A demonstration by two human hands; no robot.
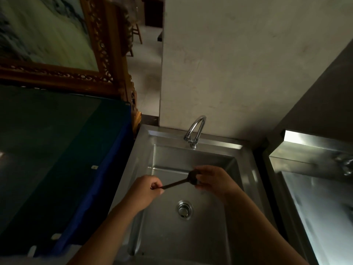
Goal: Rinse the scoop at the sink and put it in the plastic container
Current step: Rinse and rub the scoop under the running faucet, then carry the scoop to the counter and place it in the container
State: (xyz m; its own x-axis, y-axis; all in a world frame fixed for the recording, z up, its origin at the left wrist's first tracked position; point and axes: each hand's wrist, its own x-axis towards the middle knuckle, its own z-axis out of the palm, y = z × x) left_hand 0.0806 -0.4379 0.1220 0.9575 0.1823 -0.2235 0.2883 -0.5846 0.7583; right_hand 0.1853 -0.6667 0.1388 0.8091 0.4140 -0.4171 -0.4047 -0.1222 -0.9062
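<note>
A dark, long-handled scoop (178, 183) is held level over the steel sink (246, 167). My left hand (148, 190) pinches the end of its handle. My right hand (214, 180) closes its fingers around the scoop's round bowl, hiding part of it. The curved chrome tap (195, 129) stands at the sink's back rim, beyond both hands; no water stream is visible from it. The drain (184, 209) lies below the hands. No plastic container is in view.
A dark surface with a blue edge (99, 169) lies left of the sink, with a carved wooden frame (107, 60) behind it. A second steel basin (315, 188) sits to the right. A pale wall (229, 64) rises behind the tap.
</note>
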